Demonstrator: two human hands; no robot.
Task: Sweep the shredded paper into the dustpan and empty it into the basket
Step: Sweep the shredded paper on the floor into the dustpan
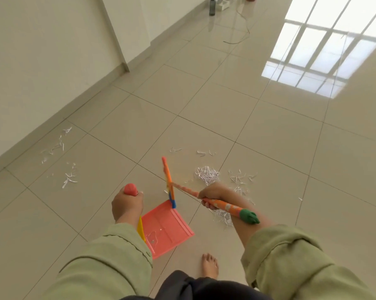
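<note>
My left hand (127, 205) is curled round the pink knob at the top of the dustpan (167, 228) handle, holding it upright so the coral pan sits flat on the tiled floor (258, 131) just ahead of my bare foot (209, 265). A few scraps of paper lie inside the pan, near its back wall. My right hand (212, 195) grips the orange patterned handle of the broom (169, 185), fingers wrapped round the shaft; the green end cap juts back past my wrist. The broom's head is blurred and stands on edge at the pan's open lip, its blue end touching the lip's far corner.

The thickest heap of shredded paper (207, 175) lies on the floor just beyond my right hand, beside the broom head but apart from the pan. More shreds lie under my right forearm, and thin strays spread to the right of the heap. A second loose scatter lies well off to the left, near the foot of the wall (42, 61).

Both my sleeves are pale green. Far up the floor, by the wall's base, stands a dark bottle (212, 6), with a thin cable (243, 24) trailing across the tiles near it. A bright window reflection lies on the floor toward the far right corner.
</note>
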